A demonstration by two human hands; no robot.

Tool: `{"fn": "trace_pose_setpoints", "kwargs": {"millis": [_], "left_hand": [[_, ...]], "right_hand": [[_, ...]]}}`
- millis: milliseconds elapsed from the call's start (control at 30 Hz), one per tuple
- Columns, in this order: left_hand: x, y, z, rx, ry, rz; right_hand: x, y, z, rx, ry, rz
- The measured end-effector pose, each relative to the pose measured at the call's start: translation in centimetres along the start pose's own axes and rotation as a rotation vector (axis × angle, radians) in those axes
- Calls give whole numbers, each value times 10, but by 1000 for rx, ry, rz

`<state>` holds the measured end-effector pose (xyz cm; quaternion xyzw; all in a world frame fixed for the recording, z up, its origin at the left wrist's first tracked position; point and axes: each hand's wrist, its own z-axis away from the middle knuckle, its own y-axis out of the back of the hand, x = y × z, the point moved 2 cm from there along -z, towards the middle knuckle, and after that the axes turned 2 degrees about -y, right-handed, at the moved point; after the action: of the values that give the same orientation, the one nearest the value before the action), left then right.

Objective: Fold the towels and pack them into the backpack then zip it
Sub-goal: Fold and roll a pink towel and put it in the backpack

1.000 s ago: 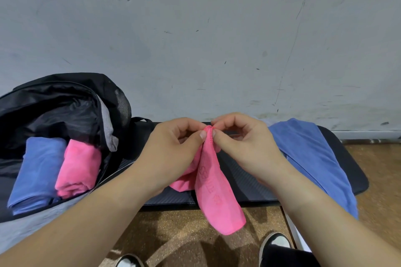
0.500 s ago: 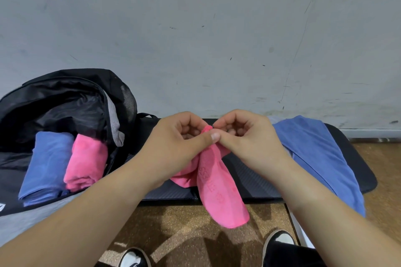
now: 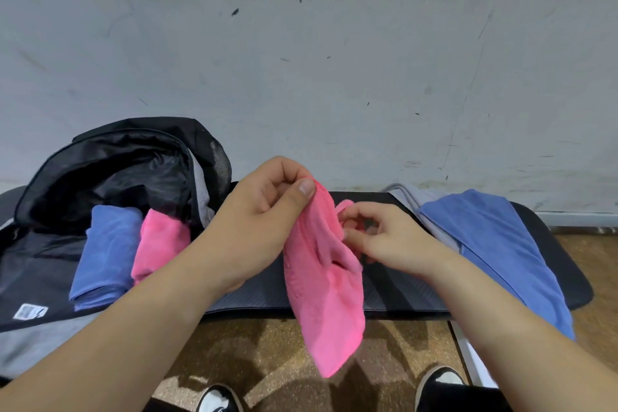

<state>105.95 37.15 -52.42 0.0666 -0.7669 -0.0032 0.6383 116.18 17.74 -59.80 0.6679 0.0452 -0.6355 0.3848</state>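
Over the bench (image 3: 401,298) front edge: pink towel (image 3: 324,294) hangs from left hand (image 3: 257,221), top corner pinched under the thumb. Right hand (image 3: 384,237) fingers curl on the adjoining hem. Best: slide right hand to the second corner, pull taut, then fold.

Loose pink towel (image 3: 326,294) hangs pinched by left hand (image 3: 257,221) and right hand (image 3: 388,241); folded blue towel (image 3: 103,254) and folded pink towel (image 3: 160,244) in open backpack (image 3: 127,157) leftward, flat blue towel (image 3: 501,251) rightward.
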Motion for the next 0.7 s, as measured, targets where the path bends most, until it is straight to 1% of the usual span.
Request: {"fn": "trace_pose_setpoints", "kwargs": {"millis": [33,67,200,300,333,400,467,500,567,700], "left_hand": [[1,1,3,-2,-7,-3],[2,2,5,-3,-14,-6],[3,8,11,23,-26,-11],[2,14,12,91,-19,-27],[0,16,12,114,-14,-36],[-2,19,11,143,-9,-59],[-3,21,10,157,-9,-71],[-2,22,9,159,-11,-71],[-2,24,7,156,-16,-72],[-3,25,6,127,-18,-86]], "right_hand": [[1,-3,1,-16,-16,1],[3,-5,2,9,-30,36],[12,-7,1,269,-115,274],[15,-1,2,345,-127,282],[16,2,2,334,-131,247],[20,5,2,233,-145,220],[25,6,3,120,-148,293],[27,7,4,93,-139,340],[30,8,4,74,-132,386],[34,5,-2,86,-57,379]]}}
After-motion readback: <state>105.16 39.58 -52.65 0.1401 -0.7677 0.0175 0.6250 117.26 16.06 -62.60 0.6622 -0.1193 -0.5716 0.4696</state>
